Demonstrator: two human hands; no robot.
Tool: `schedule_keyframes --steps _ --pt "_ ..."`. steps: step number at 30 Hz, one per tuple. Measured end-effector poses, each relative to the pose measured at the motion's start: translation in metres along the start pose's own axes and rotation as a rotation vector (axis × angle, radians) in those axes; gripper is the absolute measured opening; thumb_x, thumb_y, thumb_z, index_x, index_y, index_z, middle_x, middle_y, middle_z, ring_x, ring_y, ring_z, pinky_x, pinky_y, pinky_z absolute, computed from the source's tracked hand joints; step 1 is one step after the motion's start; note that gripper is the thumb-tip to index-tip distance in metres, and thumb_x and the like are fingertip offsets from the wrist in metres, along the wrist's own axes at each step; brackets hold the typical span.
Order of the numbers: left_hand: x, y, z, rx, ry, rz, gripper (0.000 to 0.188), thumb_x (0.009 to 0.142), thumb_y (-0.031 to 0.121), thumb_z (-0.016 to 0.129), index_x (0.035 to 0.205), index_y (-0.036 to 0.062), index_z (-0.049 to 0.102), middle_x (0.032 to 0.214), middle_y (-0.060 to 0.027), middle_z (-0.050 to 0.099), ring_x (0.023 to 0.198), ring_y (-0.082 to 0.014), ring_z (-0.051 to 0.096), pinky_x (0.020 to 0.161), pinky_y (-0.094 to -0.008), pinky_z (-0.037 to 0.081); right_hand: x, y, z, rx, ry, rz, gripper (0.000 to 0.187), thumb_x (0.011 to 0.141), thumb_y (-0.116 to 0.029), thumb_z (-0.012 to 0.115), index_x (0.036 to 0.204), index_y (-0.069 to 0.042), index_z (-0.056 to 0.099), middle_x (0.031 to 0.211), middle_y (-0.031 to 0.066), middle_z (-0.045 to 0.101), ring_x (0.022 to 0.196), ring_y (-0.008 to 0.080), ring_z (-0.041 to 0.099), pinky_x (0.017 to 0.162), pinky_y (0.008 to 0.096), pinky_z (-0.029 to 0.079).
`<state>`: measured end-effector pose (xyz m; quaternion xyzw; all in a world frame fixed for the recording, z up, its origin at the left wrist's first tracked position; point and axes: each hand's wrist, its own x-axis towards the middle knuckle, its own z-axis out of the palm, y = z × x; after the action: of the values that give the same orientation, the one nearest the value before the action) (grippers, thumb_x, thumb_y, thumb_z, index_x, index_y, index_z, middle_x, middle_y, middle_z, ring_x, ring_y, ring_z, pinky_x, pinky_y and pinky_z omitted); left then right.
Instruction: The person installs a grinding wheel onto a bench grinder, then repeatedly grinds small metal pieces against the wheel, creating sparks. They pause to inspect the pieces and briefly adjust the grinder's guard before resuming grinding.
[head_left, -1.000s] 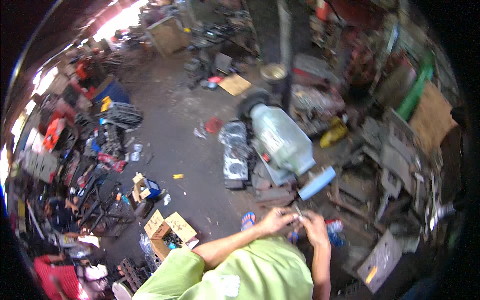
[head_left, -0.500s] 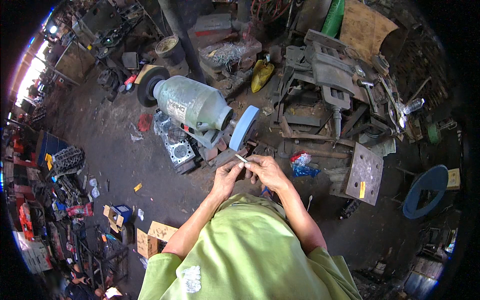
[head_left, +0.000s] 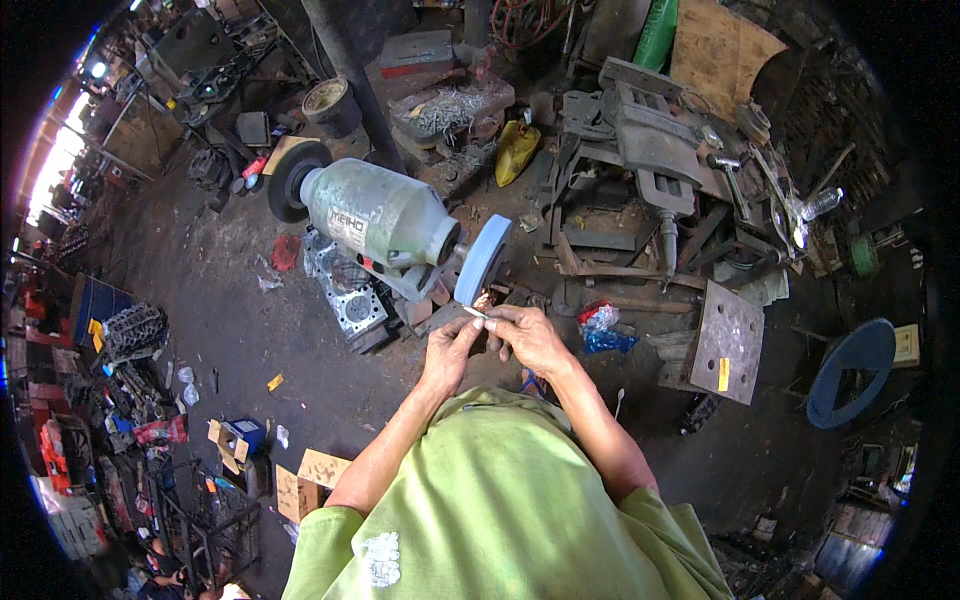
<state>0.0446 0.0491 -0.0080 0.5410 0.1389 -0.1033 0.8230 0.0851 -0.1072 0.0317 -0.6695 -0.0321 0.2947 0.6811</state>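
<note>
My left hand (head_left: 452,345) and my right hand (head_left: 525,335) meet at the lower end of a blue-grey grinding wheel (head_left: 483,260). Between their fingertips they pinch a small, slender, light metal bar (head_left: 473,311). Its tip is at the wheel's rim, where small orange sparks (head_left: 483,300) show. The wheel sits on the right end of a grey-green bench grinder (head_left: 375,210). A dark wheel (head_left: 298,180) is on the grinder's other end. My fingers hide part of the bar.
An engine cylinder head (head_left: 352,305) lies left of the grinder's base. To the right are a large machine vise (head_left: 650,140), a steel plate with holes (head_left: 727,340) and a blue ring (head_left: 852,373). A yellow container (head_left: 517,152) stands behind. Open cardboard boxes (head_left: 310,478) lie at the lower left.
The bar's tip has come up against the grinding wheel and is now level rather than slanted. Sparks have appeared there. Both hands keep their pinch, and the view has shifted slightly.
</note>
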Motion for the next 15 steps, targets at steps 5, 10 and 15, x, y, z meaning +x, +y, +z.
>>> schedule_keyframes --steps 5,10,15 --pt "-0.0008 0.0008 -0.0013 -0.029 -0.050 0.022 0.026 0.095 0.022 0.059 0.099 -0.0029 0.065 0.084 -0.0080 0.066 0.075 -0.0146 0.061 0.074 -0.0307 0.051 -0.0020 0.0025 0.0036 0.019 0.026 -0.056 0.023 0.095 -0.013 0.055 0.113 -0.004 0.066 0.071 0.0014 0.059 0.058 0.0078 0.053 0.050 0.0234 0.046" --pt "-0.0029 0.0059 0.0048 -0.022 0.009 0.041 0.026 0.095 0.022 0.059 0.101 -0.0032 0.064 0.083 -0.0087 0.066 0.074 -0.0158 0.062 0.073 -0.0320 0.051 -0.0023 0.0044 0.0048 0.052 0.031 -0.033 0.023 0.095 -0.014 0.054 0.113 -0.005 0.066 0.070 0.0006 0.059 0.058 0.0078 0.052 0.051 0.0229 0.046" --pt "-0.0043 0.0074 0.0051 -0.103 -0.098 0.027 0.025 0.096 0.020 0.057 0.100 -0.0034 0.064 0.082 -0.0085 0.065 0.072 -0.0162 0.061 0.071 -0.0324 0.051 -0.0035 0.0063 0.0044 0.068 0.030 -0.062 0.023 0.095 -0.014 0.054 0.112 -0.005 0.067 0.070 0.0004 0.059 0.058 0.0075 0.052 0.051 0.0227 0.045"
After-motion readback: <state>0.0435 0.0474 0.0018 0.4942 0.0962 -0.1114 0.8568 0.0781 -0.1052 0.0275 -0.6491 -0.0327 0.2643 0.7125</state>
